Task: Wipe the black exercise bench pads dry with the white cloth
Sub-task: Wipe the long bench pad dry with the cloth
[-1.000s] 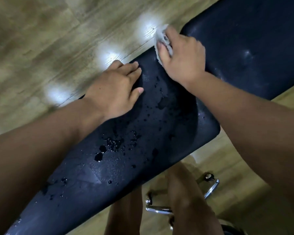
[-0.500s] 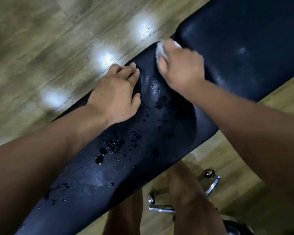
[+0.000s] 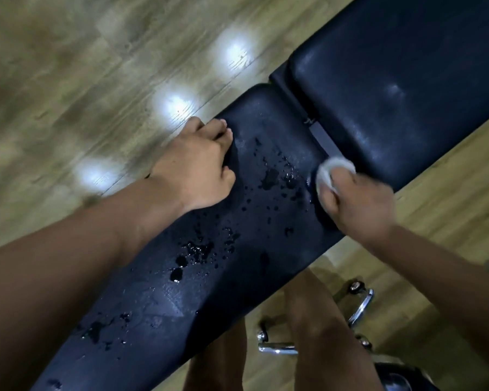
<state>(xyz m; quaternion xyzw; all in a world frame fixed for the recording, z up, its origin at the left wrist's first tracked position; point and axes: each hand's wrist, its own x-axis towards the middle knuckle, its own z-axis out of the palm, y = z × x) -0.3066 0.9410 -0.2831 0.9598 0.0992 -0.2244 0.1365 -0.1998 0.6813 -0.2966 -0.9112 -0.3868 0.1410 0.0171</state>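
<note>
A long black bench pad (image 3: 198, 292) runs from lower left toward the upper right, with water drops and small puddles (image 3: 192, 255) scattered over it. A second black pad (image 3: 401, 80) lies beyond a narrow gap at the upper right. My right hand (image 3: 356, 204) presses a bunched white cloth (image 3: 329, 172) onto the near pad's right end, beside the gap. My left hand (image 3: 198, 170) grips the near pad's far edge, fingers curled over it.
Wood-look floor (image 3: 68, 80) with bright light reflections lies beyond the bench. Below the pad, a chrome frame foot (image 3: 362, 306) and my bare legs (image 3: 322, 334) show on the floor at the lower right.
My right hand has swept the cloth from the near pad's far corner across to its near right side. My left hand's fingers have curled tighter on the edge. The view has shifted left.
</note>
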